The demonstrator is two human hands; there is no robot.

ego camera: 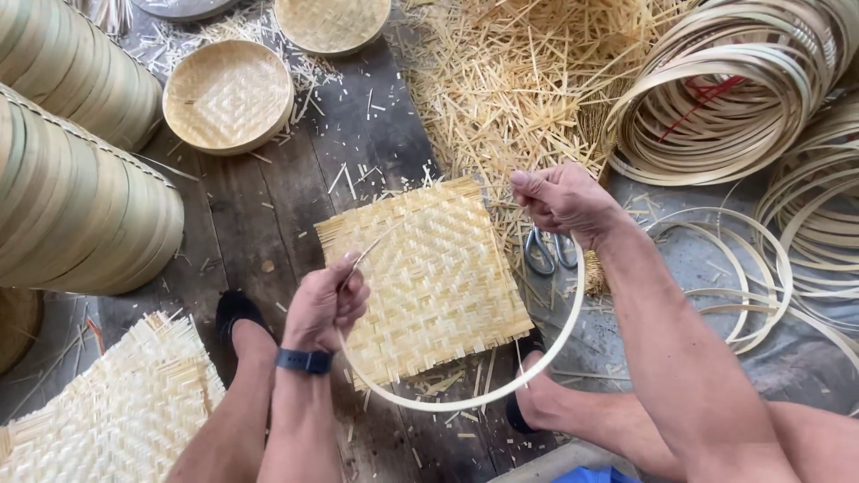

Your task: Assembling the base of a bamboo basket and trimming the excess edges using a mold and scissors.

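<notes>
Both hands are gripping one thin bamboo hoop (501,389), holding it above a square woven mat (429,277) that is lying on the plank floor (268,206). The left hand (327,304), wearing a dark wristband (304,360), is closing its fingers around the hoop at about nine o'clock on the ring. The right hand (559,199) is pinching the hoop at about one o'clock, fingers curled shut on the strip. The lower arc of the hoop is hanging past the mat's near edge, toward six o'clock.

A pair of scissors (548,250) is lying just beside the mat at three o'clock, partly hidden behind the right wrist. Loose bamboo splinters (510,80) are piling up at twelve o'clock. Coils of bamboo strip (725,98) are sitting at two o'clock, with more loose rings (743,268) at three o'clock. Two finished round trays (228,94) are resting at eleven o'clock, near stacked bamboo drums (72,188) at nine o'clock. Another woven mat (116,411) is lying at seven o'clock. The person's feet, in dark shoes (234,311), are flanking the near edge of the central mat.
</notes>
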